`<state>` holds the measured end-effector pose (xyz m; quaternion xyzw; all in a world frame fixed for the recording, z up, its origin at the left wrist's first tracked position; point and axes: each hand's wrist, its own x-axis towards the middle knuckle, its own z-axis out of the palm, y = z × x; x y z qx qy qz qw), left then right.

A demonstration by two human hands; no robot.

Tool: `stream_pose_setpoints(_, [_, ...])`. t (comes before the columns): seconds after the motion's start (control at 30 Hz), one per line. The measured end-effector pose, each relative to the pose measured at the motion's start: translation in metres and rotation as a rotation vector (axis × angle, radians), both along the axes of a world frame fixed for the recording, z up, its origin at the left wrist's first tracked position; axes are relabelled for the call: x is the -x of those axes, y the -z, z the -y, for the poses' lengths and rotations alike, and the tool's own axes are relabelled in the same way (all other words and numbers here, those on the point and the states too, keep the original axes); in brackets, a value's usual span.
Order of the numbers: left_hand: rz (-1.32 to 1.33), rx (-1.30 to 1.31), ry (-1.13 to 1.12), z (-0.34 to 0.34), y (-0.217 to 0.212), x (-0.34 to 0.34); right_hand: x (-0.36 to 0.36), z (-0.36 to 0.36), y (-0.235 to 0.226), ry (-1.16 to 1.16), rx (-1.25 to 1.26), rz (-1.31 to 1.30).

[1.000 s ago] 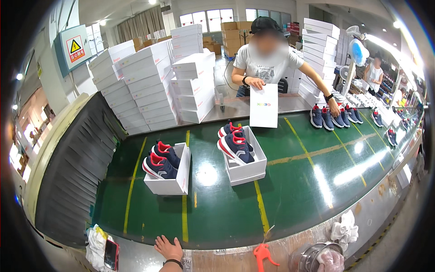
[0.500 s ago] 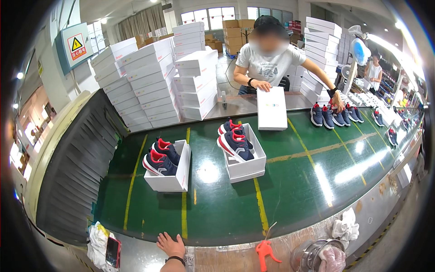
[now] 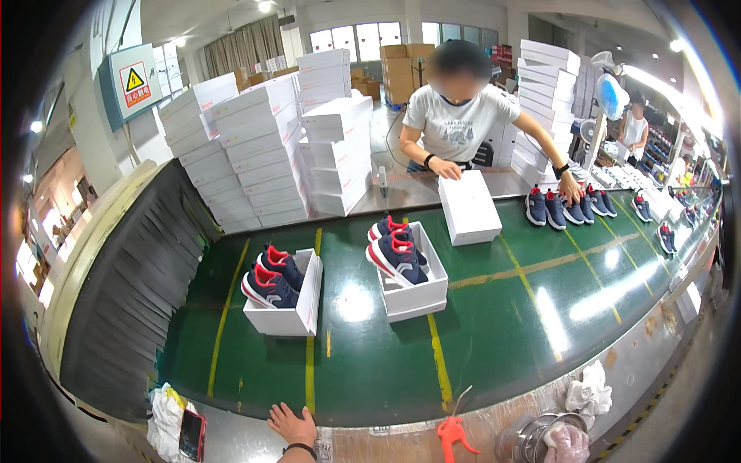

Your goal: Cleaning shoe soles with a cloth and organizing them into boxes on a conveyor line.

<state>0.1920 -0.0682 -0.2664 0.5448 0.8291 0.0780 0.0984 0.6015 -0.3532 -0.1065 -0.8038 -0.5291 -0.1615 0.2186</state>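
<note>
Two open boxes point(image 3: 417, 305) sit on the green belt point(image 3: 378, 363), shoes point(image 3: 272, 293) propped in each! Left hand point(image 3: 292, 426) at the near edge, fingers spread apart; right hand out of view, its fingers impossible to tell. Opposite, a co-worker point(image 3: 459, 127) has one hand on a white box point(image 3: 472, 214), another at lined-up sneakers point(image 3: 554, 211).

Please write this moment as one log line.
left hand: open, near green belt | right hand: not visible | two shoe pairs: in open white boxes
</note>
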Motion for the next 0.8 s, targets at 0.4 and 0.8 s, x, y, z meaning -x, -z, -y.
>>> stream_pose_setpoints(0.4, [-0.015,-0.101,0.064,-0.009,0.0,-0.004,0.017,0.009,-0.033,0.055,0.218,-0.122])
stream_pose_setpoints(0.8, [0.0,-0.513,0.454,-0.122,-0.066,0.003,0.013,0.017,-0.039,0.134,0.305,-0.18])
